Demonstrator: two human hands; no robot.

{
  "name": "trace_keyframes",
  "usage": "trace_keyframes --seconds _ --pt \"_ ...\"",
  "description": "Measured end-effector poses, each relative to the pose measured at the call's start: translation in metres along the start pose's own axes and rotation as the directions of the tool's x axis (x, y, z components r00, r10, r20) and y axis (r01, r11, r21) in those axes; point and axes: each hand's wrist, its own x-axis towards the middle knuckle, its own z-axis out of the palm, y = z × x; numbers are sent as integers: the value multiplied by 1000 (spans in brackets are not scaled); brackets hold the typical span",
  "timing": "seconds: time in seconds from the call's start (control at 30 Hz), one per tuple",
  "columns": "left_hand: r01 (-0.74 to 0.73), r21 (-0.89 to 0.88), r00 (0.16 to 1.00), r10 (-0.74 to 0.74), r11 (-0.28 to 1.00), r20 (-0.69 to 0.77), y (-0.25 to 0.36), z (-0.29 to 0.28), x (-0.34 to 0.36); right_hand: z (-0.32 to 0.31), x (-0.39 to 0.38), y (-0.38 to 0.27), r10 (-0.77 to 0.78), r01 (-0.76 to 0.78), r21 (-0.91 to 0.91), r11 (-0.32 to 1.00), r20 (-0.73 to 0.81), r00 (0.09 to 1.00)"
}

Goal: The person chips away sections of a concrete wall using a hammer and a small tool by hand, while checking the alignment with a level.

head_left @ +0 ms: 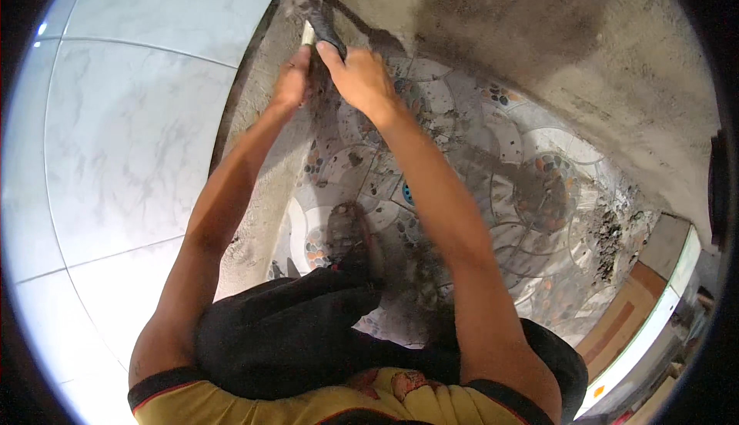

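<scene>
Both my arms reach to the far corner, where the rough cement kerb meets the wall. My right hand (358,75) is closed round a dark, thick object (329,36), its thumb lying along it; its kind I cannot make out. Just to its left, my left hand (292,77) is closed, slightly blurred, at the lower end of a short pale strip (308,34). The strip stands close against the dark object. Beyond them a dark, wet-looking patch (310,3) marks the cement. My fingers hide the lower parts of both things.
Pale marbled tiles (142,132) cover the raised surface on the left, edged by the cement kerb (254,148). Below lies a patterned, dirt-strewn floor (462,148) with a small blue round piece (408,193). Rubble (612,240) and a brown-and-white panel (631,309) lie right; a cement wall (616,63) rises ahead.
</scene>
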Motion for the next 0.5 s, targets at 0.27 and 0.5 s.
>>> trace_keyframes --seconds 0.27,0.5 --pt "-84 386 996 75 919 38 -56 47 -88 -49 -83 -35 45 -64 201 978 95 994" --pt "-231 119 969 240 966 -65 -41 47 -12 -26 -94 -9 -25 -8 705 709 36 999"
